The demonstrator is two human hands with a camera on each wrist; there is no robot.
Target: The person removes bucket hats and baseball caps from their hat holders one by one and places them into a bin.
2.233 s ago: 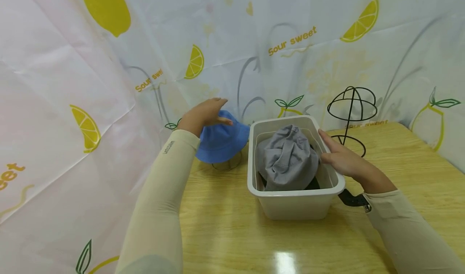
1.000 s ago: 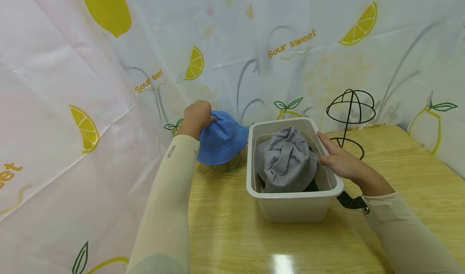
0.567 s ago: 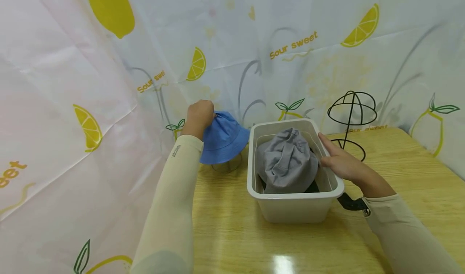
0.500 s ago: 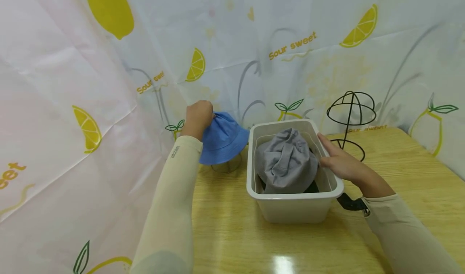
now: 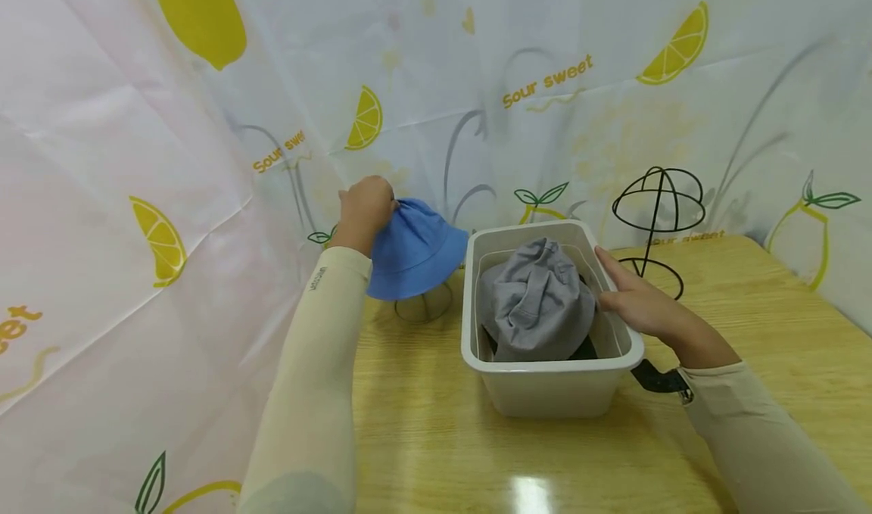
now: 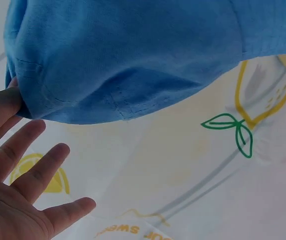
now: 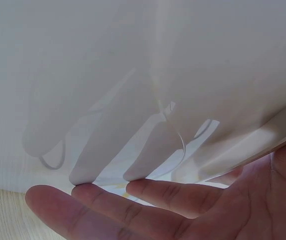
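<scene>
My left hand (image 5: pixel 366 208) pinches the top of a blue bucket hat (image 5: pixel 417 250) at the back left of the table. The hat hangs a little above a small wire stand (image 5: pixel 421 307). In the left wrist view the blue hat (image 6: pixel 133 55) fills the top, its edge is nipped by my left hand (image 6: pixel 14 107), and the other fingers (image 6: pixel 38 170) are spread. My right hand (image 5: pixel 633 296) lies flat against the right wall of a white plastic bin (image 5: pixel 552 364). The right wrist view shows its fingers (image 7: pixel 133 197) straight on the bin wall (image 7: pixel 133 75). A crumpled grey hat (image 5: pixel 534 298) lies in the bin.
A black wire hat stand (image 5: pixel 657 215) stands bare at the back right, just behind my right hand. Something dark (image 5: pixel 584 351) lies under the grey hat. A lemon-print curtain (image 5: pixel 170 158) closes off the left and back. The wooden table (image 5: pixel 770 325) stretches to the right and front.
My left hand, which lay over the blue hat, has closed on its crown and raised it a little, so more of the wire stand shows. The right hand has stayed on the bin.
</scene>
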